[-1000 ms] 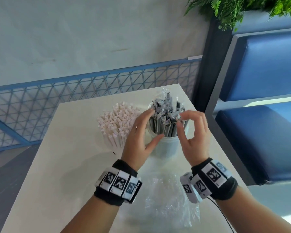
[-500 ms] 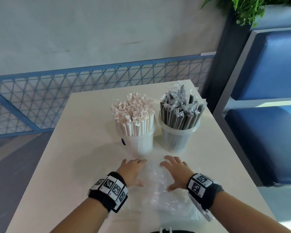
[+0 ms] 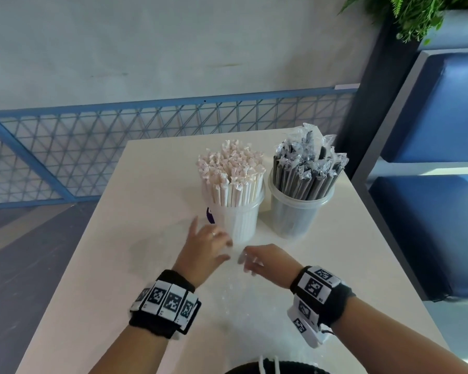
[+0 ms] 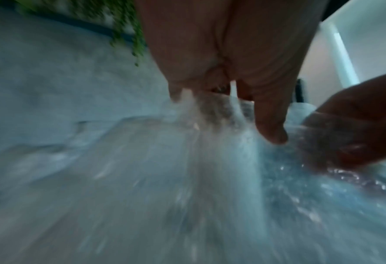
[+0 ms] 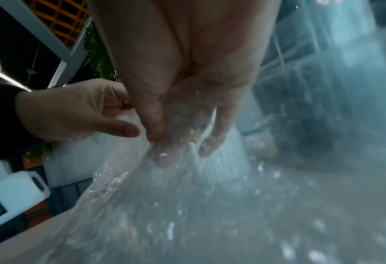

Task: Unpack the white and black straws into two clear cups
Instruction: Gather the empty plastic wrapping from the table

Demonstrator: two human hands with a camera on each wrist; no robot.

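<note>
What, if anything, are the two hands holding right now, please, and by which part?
Both the left hand and the right hand pinch the clear plastic bag at its crumpled far edge, near the cup of white straws.

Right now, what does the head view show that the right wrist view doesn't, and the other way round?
Only the head view shows the whole layout: paper-wrapped white straws in one clear plastic cup, film-wrapped black straws in the other clear cup, both upright on the pale table.

Only the right wrist view shows the right hand's thumb and fingers pinching the crinkled clear plastic bag up close.

Both show the left hand beside the right hand on the bag; the wrist view is blurred.
</note>
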